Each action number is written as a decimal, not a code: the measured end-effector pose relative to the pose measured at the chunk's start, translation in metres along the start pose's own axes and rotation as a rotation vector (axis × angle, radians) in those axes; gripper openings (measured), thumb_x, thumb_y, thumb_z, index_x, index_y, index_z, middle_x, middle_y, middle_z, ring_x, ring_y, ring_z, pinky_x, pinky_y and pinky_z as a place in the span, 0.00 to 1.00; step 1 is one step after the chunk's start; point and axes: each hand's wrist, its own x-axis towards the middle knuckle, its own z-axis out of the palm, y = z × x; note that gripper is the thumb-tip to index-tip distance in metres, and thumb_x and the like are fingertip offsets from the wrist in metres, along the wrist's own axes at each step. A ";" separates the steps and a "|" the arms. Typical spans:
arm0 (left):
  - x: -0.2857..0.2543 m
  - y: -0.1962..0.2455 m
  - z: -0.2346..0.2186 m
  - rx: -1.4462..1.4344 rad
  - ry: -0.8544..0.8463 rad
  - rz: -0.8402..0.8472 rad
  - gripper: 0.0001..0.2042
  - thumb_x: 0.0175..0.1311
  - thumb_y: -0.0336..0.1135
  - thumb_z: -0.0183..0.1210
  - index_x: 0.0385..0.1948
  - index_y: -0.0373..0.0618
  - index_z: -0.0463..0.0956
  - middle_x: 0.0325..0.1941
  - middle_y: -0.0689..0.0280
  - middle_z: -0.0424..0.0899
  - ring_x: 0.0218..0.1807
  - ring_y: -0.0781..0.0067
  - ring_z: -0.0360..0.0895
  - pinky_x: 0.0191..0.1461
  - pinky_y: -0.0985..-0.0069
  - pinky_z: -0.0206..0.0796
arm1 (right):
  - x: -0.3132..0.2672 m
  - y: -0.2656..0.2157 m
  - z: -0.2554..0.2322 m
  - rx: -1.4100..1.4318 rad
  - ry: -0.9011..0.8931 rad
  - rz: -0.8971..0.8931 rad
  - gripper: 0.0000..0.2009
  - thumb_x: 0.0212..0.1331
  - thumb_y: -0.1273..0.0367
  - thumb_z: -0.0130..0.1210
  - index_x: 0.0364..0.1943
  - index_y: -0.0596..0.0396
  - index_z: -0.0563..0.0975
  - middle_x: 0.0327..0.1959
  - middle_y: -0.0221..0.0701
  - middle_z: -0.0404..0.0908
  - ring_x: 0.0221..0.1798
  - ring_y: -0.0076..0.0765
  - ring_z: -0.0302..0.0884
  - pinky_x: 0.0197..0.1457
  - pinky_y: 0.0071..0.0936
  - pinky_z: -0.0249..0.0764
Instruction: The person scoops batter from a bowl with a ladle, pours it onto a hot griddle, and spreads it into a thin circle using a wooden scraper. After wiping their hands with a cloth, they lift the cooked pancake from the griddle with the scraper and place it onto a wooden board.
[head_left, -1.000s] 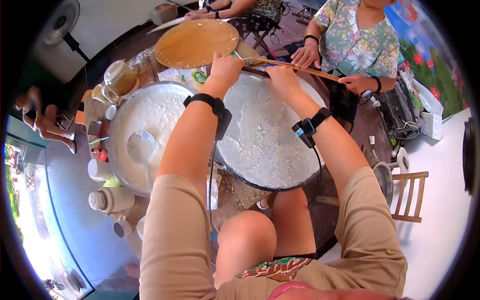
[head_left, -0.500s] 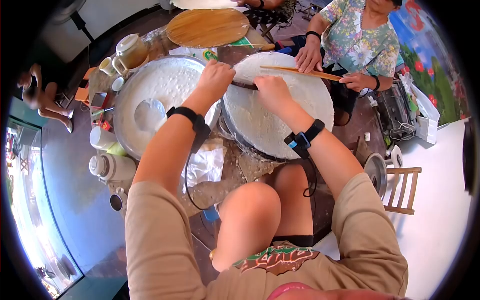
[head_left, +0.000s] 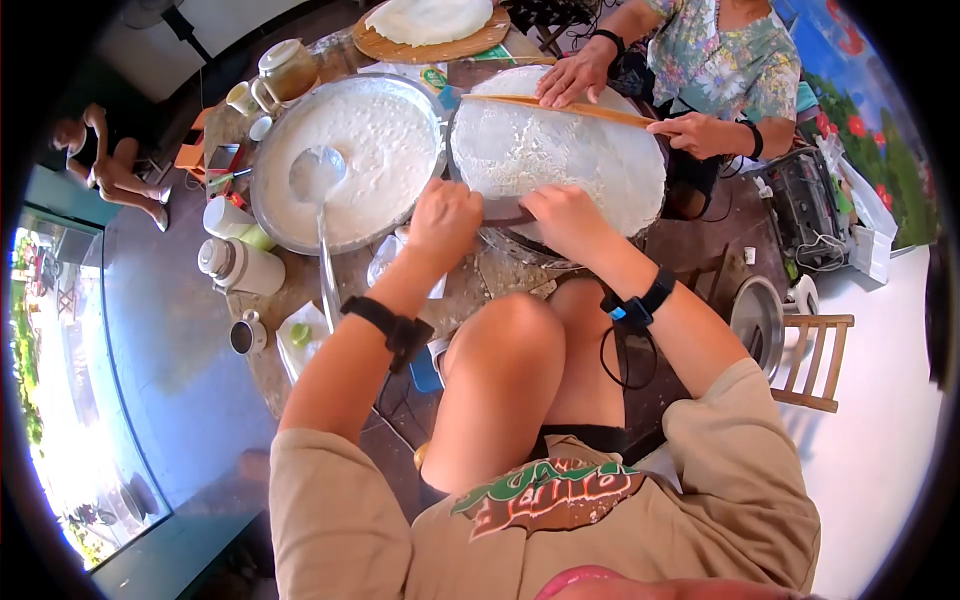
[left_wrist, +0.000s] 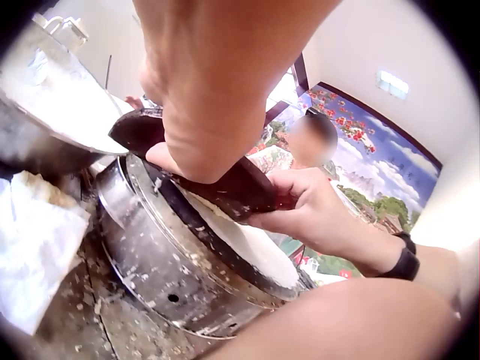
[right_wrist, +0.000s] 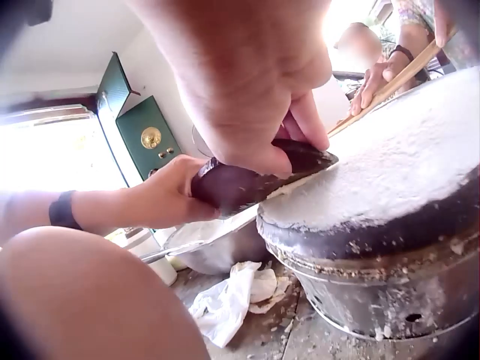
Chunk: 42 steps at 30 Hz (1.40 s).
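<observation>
1. A wide metal basin of white batter (head_left: 372, 135) sits at the left with a ladle (head_left: 318, 180) resting in it, within easy reach of the griddle beside it, so batter can probably be scooped across without stretching.
2. The left hand (head_left: 443, 222) curls round one end of a dark flat spreader (left_wrist: 225, 184), fingers clenched on it; gripping the end leaves the long edge free to lie on the batter.
3. The spreader lies across the near rim of the round griddle (head_left: 640, 215), its edge touching the thin white sheet of batter (head_left: 540, 150), seemingly tilted for scraping.
4. The right hand (head_left: 562, 222) pinches the spreader's other end, thumb underneath, so both ends press evenly.
5. Across the griddle, another person's hands (head_left: 690, 130) hold a long wooden stick (head_left: 560, 105) over the far edge, probably kept there to stay clear of the spreader.
</observation>
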 end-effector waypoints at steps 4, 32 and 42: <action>-0.007 0.038 -0.006 -0.012 -0.037 0.031 0.01 0.44 0.28 0.54 0.19 0.47 0.72 0.22 0.65 0.75 0.31 0.66 0.75 0.41 0.71 0.62 | -0.036 -0.002 -0.013 0.008 -0.039 -0.002 0.04 0.42 0.76 0.52 0.25 0.56 0.72 0.25 0.37 0.75 0.29 0.44 0.77 0.34 0.36 0.74; 0.248 -0.066 0.089 0.197 -0.074 -0.027 0.07 0.51 0.29 0.53 0.24 0.53 0.81 0.30 0.68 0.82 0.41 0.67 0.78 0.45 0.67 0.61 | 0.077 0.226 0.012 -0.109 0.106 0.305 0.12 0.41 0.79 0.51 0.34 0.59 0.78 0.33 0.44 0.80 0.39 0.51 0.77 0.45 0.41 0.71; 0.179 -0.087 0.065 0.064 -0.050 0.053 0.03 0.47 0.28 0.54 0.19 0.50 0.76 0.26 0.64 0.79 0.38 0.64 0.76 0.44 0.68 0.61 | 0.087 0.157 0.018 -0.095 0.000 0.257 0.06 0.40 0.76 0.53 0.26 0.59 0.77 0.27 0.45 0.79 0.34 0.52 0.79 0.40 0.42 0.74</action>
